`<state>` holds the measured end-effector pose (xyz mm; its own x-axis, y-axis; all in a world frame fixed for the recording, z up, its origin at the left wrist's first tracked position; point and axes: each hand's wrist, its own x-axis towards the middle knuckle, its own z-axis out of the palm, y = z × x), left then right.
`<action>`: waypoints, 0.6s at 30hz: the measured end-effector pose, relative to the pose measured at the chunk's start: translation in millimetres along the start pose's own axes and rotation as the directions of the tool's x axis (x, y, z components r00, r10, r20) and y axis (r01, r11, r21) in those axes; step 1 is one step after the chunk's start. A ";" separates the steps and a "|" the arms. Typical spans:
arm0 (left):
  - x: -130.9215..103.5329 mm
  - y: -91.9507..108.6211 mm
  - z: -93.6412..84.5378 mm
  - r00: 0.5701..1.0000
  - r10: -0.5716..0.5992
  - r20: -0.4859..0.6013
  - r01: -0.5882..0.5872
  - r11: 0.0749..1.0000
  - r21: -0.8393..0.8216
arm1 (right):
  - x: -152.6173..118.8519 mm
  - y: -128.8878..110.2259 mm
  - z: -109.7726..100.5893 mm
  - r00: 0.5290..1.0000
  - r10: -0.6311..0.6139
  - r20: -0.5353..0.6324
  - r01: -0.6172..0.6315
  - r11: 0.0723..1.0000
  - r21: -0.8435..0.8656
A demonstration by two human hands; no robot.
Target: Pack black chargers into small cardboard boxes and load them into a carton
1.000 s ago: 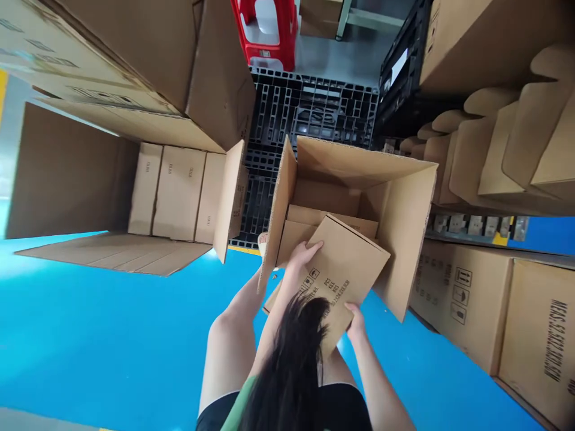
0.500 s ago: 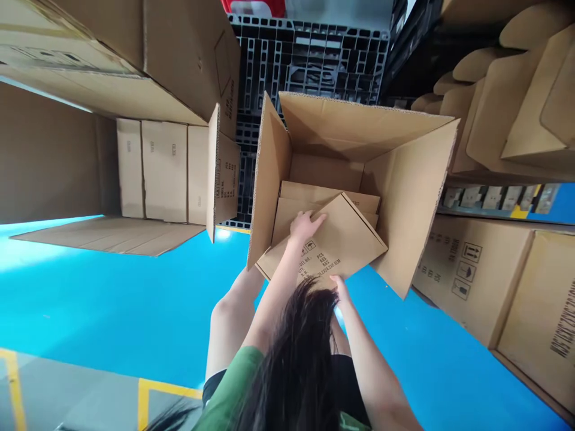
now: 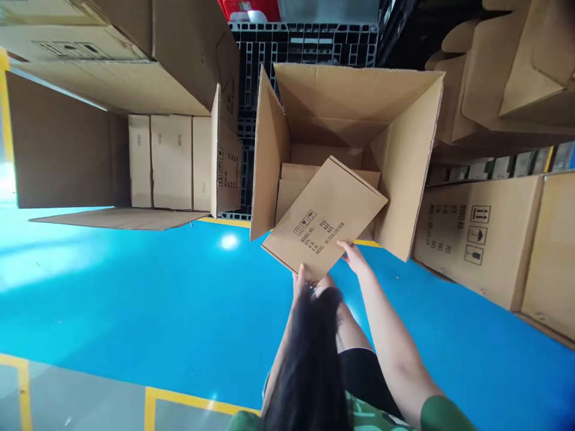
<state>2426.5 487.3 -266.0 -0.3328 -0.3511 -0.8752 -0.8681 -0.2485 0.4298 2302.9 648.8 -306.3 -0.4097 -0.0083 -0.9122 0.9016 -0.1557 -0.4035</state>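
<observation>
A flat brown cardboard box (image 3: 332, 209) with printed text and handling symbols lies tilted over the front of a large open carton (image 3: 404, 179). My left hand (image 3: 300, 279) grips its lower left edge, thumb on top, with hair hiding part of the wrist. On its lower right edge my right hand (image 3: 353, 254) holds on, thumb above and fingers underneath. Inside the carton, behind the held box, more flat cardboard boxes (image 3: 296, 179) are partly covered by it.
To the left, another open carton (image 3: 63, 161) holds several smaller boxes (image 3: 171, 161) in a row. A closed carton (image 3: 476, 239) stands on the right, with folded cardboard (image 3: 485, 78) above it. A black plastic pallet (image 3: 309, 45) is behind. The floor (image 3: 179, 311) is blue.
My left hand has moved from the top of the flat box down to its near left edge. The view has shifted, and the box's printed face now shows fully.
</observation>
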 end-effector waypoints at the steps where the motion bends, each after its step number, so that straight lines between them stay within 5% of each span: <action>1: 2.2 -6.2 5.2 1.000 -0.016 0.015 0.017 0.997 -0.070 | 0.8 1.8 -2.6 1.000 -0.020 -0.015 0.020 1.000 -0.017; 6: -11.0 -39.5 -3.2 0.999 -0.038 0.025 0.044 0.947 -0.317 | -7.2 8.0 -23.0 0.983 -0.140 -0.121 0.134 0.989 -0.057; 10: -47.7 -67.9 -25.0 0.993 0.086 -0.085 -0.110 0.932 -0.344 | -35.4 1.8 -41.0 0.935 -0.286 -0.211 0.278 0.958 -0.065; 14: -83.2 -84.5 -29.3 0.934 0.344 -0.095 -0.353 0.929 -0.109 | -66.6 -13.7 -42.1 0.885 -0.383 -0.265 0.374 0.924 -0.086; 18: -90.3 -74.8 -8.0 0.820 0.571 -0.046 -0.547 0.804 0.233 | -90.9 -28.6 -28.5 0.859 -0.440 -0.262 0.428 0.898 -0.103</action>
<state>2524.4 530.4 -217.3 -0.7518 -0.4708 -0.4617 -0.6015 0.2025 0.7728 2318.3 682.2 -214.0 -0.7122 0.3202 -0.6247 0.6482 -0.0418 -0.7604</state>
